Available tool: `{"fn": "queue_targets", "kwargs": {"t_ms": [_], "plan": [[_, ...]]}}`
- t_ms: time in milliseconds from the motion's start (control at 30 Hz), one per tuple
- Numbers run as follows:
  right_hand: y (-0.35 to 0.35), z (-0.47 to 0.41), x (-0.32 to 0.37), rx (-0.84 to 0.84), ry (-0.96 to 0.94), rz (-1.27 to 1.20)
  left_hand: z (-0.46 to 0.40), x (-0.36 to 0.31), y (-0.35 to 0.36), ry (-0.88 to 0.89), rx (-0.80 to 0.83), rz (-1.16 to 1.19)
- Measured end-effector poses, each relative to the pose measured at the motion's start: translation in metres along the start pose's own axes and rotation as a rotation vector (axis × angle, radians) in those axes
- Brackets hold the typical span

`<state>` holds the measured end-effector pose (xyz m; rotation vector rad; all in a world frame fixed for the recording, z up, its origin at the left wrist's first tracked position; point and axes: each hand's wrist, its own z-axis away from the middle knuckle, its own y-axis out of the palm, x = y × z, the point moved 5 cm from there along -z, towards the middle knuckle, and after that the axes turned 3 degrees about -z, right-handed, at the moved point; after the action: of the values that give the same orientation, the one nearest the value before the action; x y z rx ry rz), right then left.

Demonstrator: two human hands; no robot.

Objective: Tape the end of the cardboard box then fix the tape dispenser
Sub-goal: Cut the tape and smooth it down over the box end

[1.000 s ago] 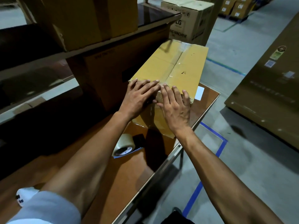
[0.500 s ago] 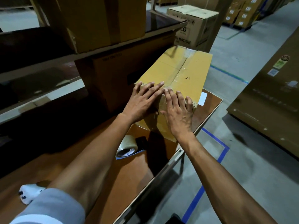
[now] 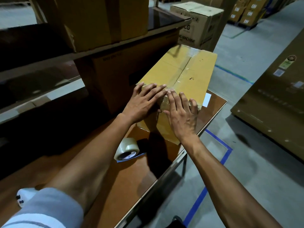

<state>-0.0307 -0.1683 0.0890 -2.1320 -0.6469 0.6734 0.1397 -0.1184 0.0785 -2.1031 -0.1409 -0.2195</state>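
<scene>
A long yellow cardboard box [image 3: 189,74] lies on the brown table [image 3: 131,175], its top seam covered with clear tape. My left hand [image 3: 143,102] and my right hand [image 3: 182,112] rest flat, fingers spread, over the box's near end, pressing on the tape that wraps over the edge. Neither hand holds anything. A roll of clear tape on a blue dispenser [image 3: 126,149] lies on the table just below my left forearm, near the box's front corner.
A shelf with brown cartons [image 3: 102,20] stands to the left, a large dark carton [image 3: 118,79] touching the box's left side. A printed carton [image 3: 200,25] stands behind. A white object [image 3: 24,195] lies by my sleeve. The table edge runs close on the right, above a floor with blue lines.
Both hands stay flat on the box's near end; the fingers have shifted slightly along the tape. The view has moved a little closer.
</scene>
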Motion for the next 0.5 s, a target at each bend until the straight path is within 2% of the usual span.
{"fn": "queue_targets", "kwargs": {"t_ms": [267,500], "plan": [[-0.0037,0.0025,-0.0007,0.114,-0.019,-0.016,0.0005,0.0001,-0.0015,0.019,0.038,-0.023],[-0.005,0.0006,0.0004,-0.041,0.056,-0.11,-0.0002,-0.0052,-0.0066,-0.058,-0.04,0.036]]}}
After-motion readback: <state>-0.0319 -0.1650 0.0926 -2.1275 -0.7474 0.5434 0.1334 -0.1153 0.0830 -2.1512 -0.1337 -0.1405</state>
